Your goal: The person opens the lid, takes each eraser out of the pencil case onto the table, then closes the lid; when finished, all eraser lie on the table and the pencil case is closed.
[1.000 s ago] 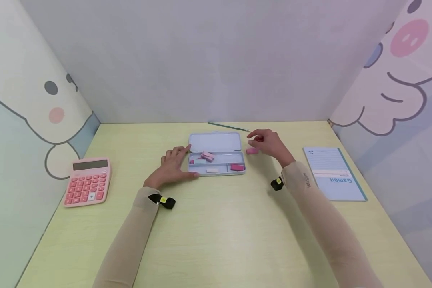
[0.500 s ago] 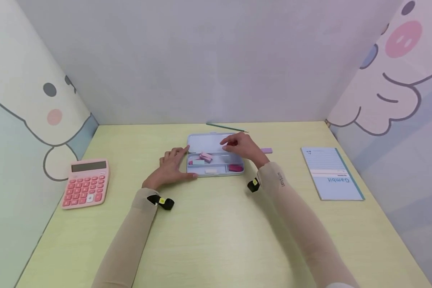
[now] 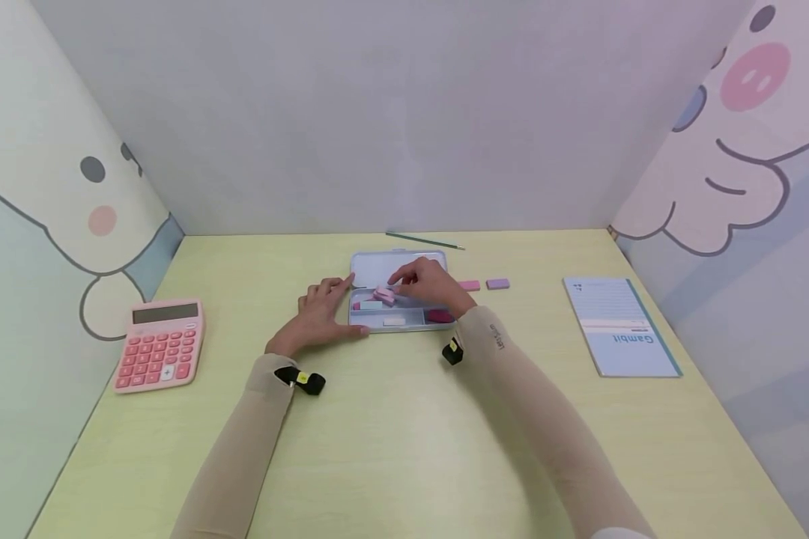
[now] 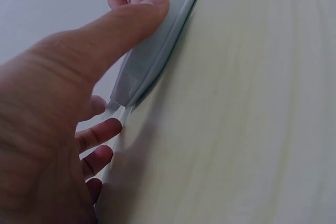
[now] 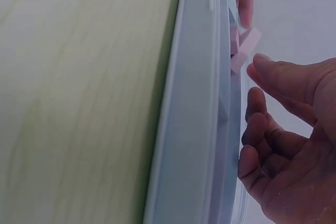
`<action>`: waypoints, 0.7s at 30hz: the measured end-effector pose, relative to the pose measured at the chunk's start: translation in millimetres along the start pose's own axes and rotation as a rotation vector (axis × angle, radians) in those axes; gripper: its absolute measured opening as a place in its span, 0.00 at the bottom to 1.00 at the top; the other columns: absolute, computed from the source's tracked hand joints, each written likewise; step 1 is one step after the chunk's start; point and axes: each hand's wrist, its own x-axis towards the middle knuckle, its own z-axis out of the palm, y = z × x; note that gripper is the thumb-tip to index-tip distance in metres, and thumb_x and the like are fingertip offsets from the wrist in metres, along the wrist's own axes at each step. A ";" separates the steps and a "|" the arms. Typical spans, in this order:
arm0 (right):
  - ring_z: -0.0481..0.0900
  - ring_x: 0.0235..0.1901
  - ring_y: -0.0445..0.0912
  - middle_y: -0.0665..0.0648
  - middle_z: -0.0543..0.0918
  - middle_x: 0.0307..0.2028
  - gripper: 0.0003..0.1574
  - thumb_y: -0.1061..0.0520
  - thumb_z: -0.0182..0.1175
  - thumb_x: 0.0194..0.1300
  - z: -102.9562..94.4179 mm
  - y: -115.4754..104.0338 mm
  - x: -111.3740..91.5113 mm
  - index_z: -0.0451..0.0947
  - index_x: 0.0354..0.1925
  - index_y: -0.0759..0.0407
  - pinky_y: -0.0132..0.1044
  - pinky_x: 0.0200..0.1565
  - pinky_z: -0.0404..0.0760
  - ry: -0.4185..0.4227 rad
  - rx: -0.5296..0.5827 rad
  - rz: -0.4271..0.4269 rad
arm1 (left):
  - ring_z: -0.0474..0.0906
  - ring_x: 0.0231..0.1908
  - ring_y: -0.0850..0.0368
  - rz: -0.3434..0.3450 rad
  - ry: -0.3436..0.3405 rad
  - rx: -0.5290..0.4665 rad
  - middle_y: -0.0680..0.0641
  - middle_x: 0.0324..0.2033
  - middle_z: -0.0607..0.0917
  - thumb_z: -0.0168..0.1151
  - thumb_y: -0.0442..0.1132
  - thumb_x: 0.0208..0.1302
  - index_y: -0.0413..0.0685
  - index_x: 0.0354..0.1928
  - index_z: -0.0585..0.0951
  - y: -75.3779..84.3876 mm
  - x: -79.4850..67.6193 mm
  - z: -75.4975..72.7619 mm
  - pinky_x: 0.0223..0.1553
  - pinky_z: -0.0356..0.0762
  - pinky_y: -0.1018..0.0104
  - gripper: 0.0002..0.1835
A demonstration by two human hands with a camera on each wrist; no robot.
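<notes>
An open pale blue pencil case lies on the table, its lid tipped back. My left hand rests spread along its left end; the thumb touches the front rim. Over the back compartment is my right hand, thumb and fingers bent close beside a light pink eraser, with a small gap visible. That eraser lies tilted on other pieces, near a pale blue-and-pink eraser. In the front compartments are a white eraser and a dark pink one, partly shaded by my right wrist.
Right of the case lie a pink eraser and a purple eraser. A green pencil lies behind it near the wall. A pink calculator stands at left, a notebook at right.
My right hand has moved left from beside the pink eraser on the table to above the case's back compartment. The purple eraser has come into view. My left hand has stayed at the case.
</notes>
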 end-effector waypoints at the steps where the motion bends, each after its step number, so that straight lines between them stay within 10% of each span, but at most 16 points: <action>1: 0.71 0.30 0.46 0.54 0.83 0.30 0.13 0.58 0.67 0.73 1.6 -1.3 1.2 0.92 0.53 0.53 0.33 0.34 0.69 -0.006 -0.005 0.010 | 0.53 0.76 0.36 -0.001 0.000 -0.001 0.42 0.83 0.56 0.74 0.74 0.55 0.67 0.88 0.47 0.0 -0.1 -0.3 0.75 0.52 0.33 0.66; 10: 0.71 0.28 0.45 0.52 0.80 0.25 0.14 0.53 0.70 0.73 12.5 -3.9 7.9 0.92 0.54 0.49 0.33 0.32 0.69 -0.016 -0.018 0.012 | 0.52 0.77 0.37 -0.010 -0.004 0.011 0.42 0.83 0.56 0.73 0.75 0.55 0.69 0.88 0.47 -0.3 0.7 1.0 0.78 0.50 0.32 0.66; 21: 0.79 0.40 0.48 0.55 0.89 0.43 0.10 0.53 0.70 0.73 13.9 -3.8 5.7 0.89 0.51 0.49 0.36 0.42 0.77 -0.019 0.005 -0.016 | 0.52 0.77 0.37 -0.011 -0.001 0.010 0.43 0.83 0.56 0.73 0.75 0.55 0.69 0.88 0.48 -0.4 1.1 1.5 0.77 0.51 0.33 0.66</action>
